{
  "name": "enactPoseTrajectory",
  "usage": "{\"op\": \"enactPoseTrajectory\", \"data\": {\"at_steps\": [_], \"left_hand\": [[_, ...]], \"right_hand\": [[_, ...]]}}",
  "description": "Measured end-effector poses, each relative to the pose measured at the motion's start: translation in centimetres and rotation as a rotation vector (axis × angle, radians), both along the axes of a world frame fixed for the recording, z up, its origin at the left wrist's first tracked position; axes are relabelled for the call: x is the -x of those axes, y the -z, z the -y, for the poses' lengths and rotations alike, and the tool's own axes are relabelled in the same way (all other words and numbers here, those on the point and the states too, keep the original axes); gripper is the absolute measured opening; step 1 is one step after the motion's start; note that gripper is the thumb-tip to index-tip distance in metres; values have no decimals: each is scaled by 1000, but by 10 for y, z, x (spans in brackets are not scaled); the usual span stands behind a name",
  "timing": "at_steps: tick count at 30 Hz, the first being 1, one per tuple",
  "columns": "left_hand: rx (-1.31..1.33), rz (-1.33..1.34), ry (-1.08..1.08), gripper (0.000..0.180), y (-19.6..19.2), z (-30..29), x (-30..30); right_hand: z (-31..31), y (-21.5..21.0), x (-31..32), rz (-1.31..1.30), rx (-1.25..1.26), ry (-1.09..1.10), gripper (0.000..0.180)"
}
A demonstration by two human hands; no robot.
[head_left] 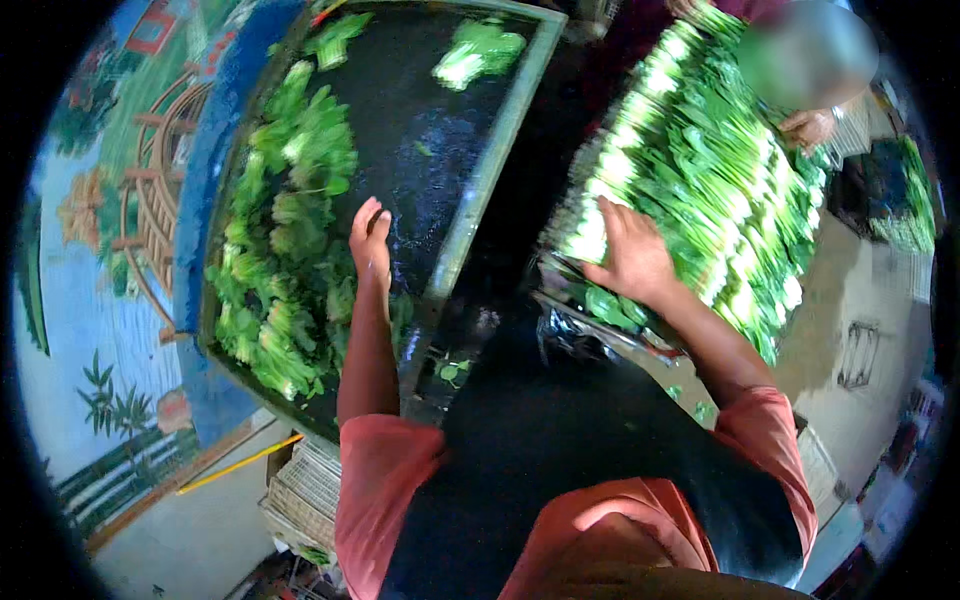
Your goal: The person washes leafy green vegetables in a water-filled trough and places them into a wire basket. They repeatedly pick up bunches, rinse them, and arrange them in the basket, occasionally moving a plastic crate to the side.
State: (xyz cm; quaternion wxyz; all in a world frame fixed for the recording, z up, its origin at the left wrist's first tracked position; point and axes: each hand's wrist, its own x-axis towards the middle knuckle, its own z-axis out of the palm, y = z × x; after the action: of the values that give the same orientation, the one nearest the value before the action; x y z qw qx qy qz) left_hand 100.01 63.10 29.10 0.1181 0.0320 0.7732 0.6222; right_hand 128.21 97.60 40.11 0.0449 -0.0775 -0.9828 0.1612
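Left hand (pixel 370 243) flat with fingers together over the dark water of a metal tub (pixel 500 130), loose leafy greens (pixel 285 270) floating just beside it, right hand (pixel 632 255) spread open, pressing a stacked heap of greens (pixel 720 170) (another person's hand (pixel 808 127) at its far side), painted wall (pixel 90 300) at left, pale floor (pixel 860 300) at right.

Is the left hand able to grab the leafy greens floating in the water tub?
Probably yes. The left hand hangs open over the dark water tub, right beside the floating leafy greens, and nothing lies between them.
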Motion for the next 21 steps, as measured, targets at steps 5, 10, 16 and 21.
{"op": "enactPoseTrajectory", "data": {"at_steps": [5, 10, 16, 21], "left_hand": [[647, -387, 37, 56, 40, 38, 167], [1067, -595, 194, 79, 79, 70, 291], [1454, -602, 762, 73, 119, 34, 275], [1106, -736, 961, 28, 114, 39, 206]], "right_hand": [[2, 0, 3, 116, -17, 29, 97], [-5, 7, 7, 74, -64, -29, 97], [-9, 18, 2, 61, -112, -43, 97], [-3, 12, 5, 150, -58, 34, 99]]}}
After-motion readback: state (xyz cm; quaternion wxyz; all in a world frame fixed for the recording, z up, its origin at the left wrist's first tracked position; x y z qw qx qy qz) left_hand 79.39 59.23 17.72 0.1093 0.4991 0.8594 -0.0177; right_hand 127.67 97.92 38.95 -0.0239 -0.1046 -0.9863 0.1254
